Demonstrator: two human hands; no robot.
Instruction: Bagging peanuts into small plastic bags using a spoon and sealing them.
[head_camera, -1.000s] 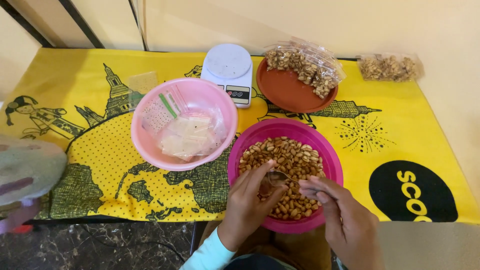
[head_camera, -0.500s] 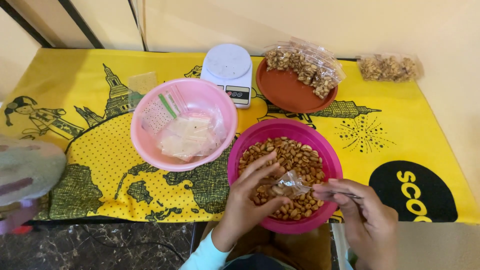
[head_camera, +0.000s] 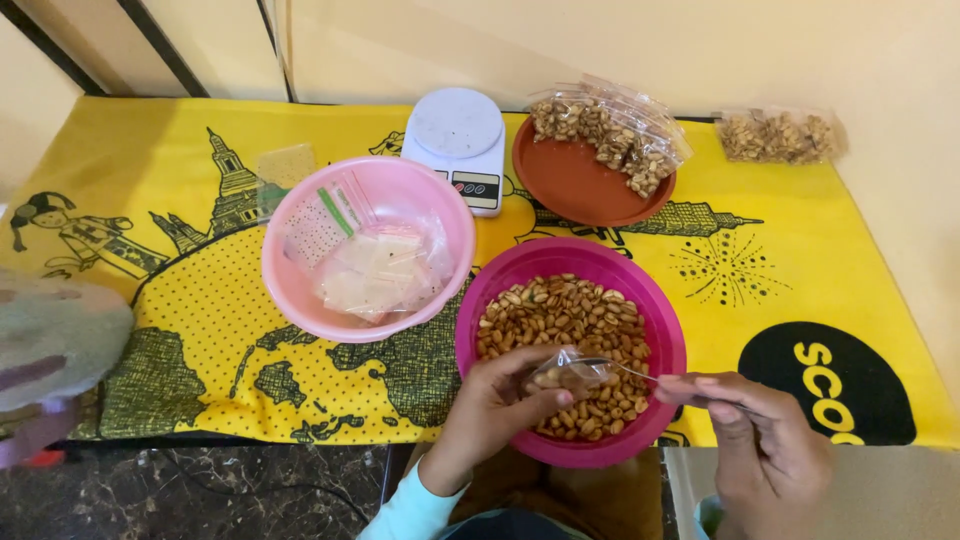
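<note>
Over the magenta bowl (head_camera: 570, 262) of peanuts (head_camera: 560, 315), the left hand (head_camera: 490, 410) pinched a small bag (head_camera: 565, 374) holding a few nuts, while the right hand (head_camera: 755, 435) gripped a spoon (head_camera: 640, 372) at its mouth. A pink bowl (head_camera: 300, 290) held empty bags (head_camera: 375, 275); the brown plate (head_camera: 570, 185) carried filled packets (head_camera: 610, 130).

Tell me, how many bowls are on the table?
2. A light pink bowl holding empty clear bags sits left of centre; a magenta bowl full of peanuts sits nearest the hands. The brown dish behind is a plate.
</note>
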